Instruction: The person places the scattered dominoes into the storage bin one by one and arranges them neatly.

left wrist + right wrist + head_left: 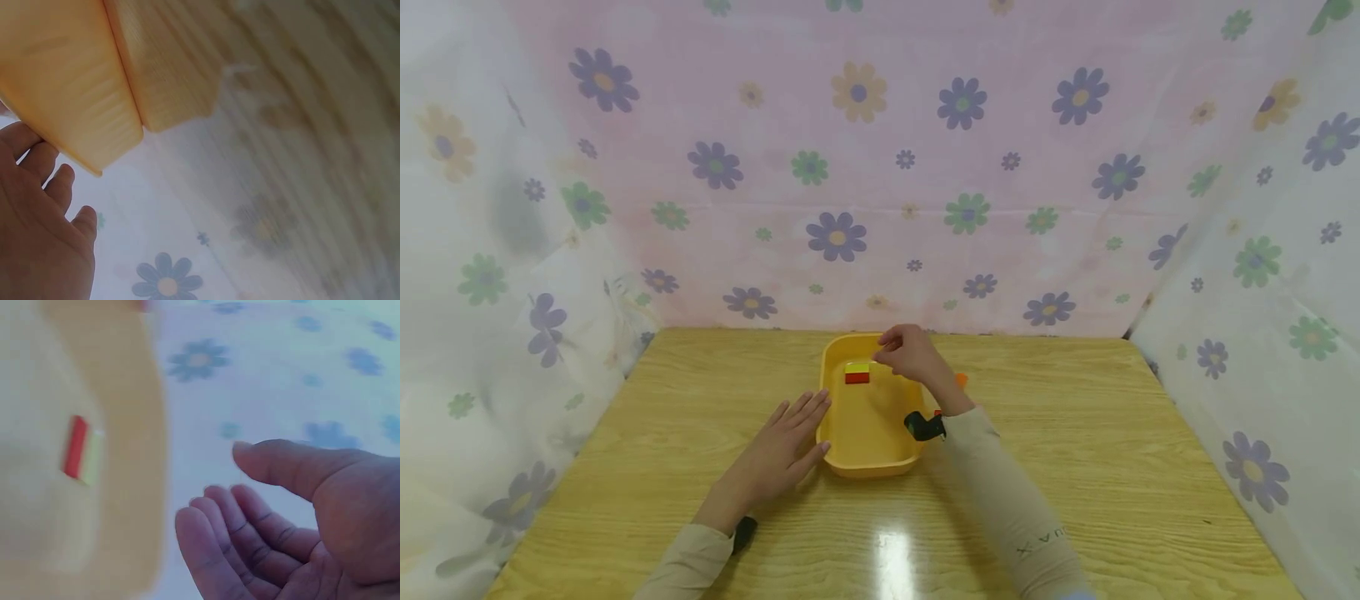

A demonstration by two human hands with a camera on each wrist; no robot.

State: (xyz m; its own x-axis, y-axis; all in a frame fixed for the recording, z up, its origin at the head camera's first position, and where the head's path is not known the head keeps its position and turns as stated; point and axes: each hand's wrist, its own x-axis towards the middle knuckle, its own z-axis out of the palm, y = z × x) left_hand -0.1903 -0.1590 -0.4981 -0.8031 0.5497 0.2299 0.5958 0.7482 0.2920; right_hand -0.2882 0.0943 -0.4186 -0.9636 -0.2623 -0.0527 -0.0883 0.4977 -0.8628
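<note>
Head view shows a yellow tray [872, 469] on a wood-grained table [1075, 500], its long sides running away from the person, with a red and yellow block [857, 373] lying on its floor toward the far end, left of the middle. The block's yellow part is on the far side and its red part on the near side; whether it is one piece or two set together cannot be told. The left hand [778, 457] lies at the tray's left side with its fingers extended and spread a little apart, the fingertips at the rim and the thumb reaching toward the near part of that side. From the left wrist, these fingers show against the edge of the tray, but how firmly they press cannot be told. The right hand [913, 354] is over the far right corner of the tray, near the block and apart from it. From the right wrist, its thumb stands apart from the four loosely bent fingers, and the palm is turned into view beside the blurred rim. A black device [923, 426] on the right wrist overhangs the tray's right side, and a second black piece [744, 535] sits at the left wrist. Just beyond the tray's right side, an orange object [961, 381] shows partly behind the right forearm. Flower-printed cloth [895, 192] hangs behind the table and along both sides.
</note>
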